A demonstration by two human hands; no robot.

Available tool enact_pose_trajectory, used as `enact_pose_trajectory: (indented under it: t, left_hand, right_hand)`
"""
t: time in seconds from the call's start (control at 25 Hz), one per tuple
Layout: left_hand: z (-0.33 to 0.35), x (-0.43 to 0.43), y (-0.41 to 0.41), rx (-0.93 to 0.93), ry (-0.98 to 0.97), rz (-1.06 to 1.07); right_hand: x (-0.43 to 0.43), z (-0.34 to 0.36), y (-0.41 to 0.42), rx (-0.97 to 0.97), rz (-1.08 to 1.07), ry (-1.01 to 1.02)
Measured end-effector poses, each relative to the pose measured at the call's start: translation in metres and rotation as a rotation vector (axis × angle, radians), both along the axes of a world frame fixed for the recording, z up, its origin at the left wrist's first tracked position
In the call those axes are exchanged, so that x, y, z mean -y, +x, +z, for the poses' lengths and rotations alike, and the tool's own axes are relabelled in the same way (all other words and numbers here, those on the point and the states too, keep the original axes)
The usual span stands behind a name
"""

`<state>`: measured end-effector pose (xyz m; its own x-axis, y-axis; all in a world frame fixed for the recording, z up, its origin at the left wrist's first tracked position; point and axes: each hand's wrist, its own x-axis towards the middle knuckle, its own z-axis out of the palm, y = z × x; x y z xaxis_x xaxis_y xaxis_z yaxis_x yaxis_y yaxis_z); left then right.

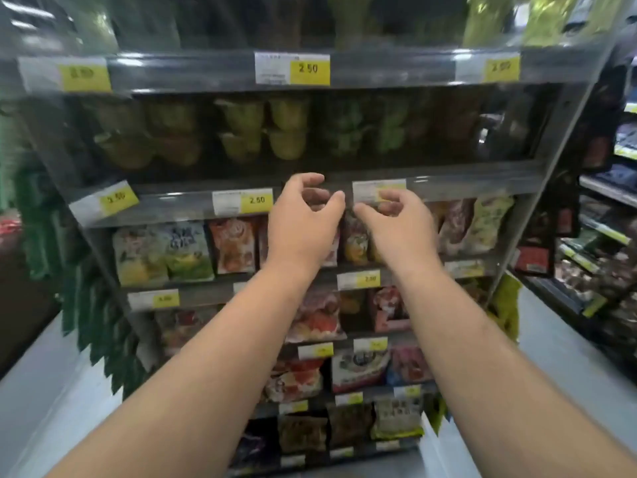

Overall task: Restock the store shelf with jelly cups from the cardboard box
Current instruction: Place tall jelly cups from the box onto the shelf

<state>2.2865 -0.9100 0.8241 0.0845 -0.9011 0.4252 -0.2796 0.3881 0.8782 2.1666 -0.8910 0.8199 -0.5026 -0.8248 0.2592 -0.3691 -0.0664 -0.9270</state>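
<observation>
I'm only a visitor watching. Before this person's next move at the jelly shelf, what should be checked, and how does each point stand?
1. Left hand free: ok, fingers loosely curled, holding nothing.
2. Right hand free: ok, also empty.
3. Cardboard box at hand: cannot tell, not in view.
4. Jelly cups stacked neatly: ok, two high, though blurred.
5. Room left on the shelf: cannot tell, its right end is dark and blurred.
</observation>
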Motion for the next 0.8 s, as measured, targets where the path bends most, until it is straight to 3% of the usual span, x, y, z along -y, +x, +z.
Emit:
enact_pose_trajectory:
  t: [0.4,0.8]
  left_hand:
    - [-0.241,-0.033,0.058,0.076,0.561,0.169]
    - [-0.467,-0.111,0.083,0.036,1.04,0.285]
  right_hand:
    - [-0.025,-0.24,0.052,0.105,0.158,0.488]
    - [-0.077,-0.463,0.06,0.056,0.273,0.951]
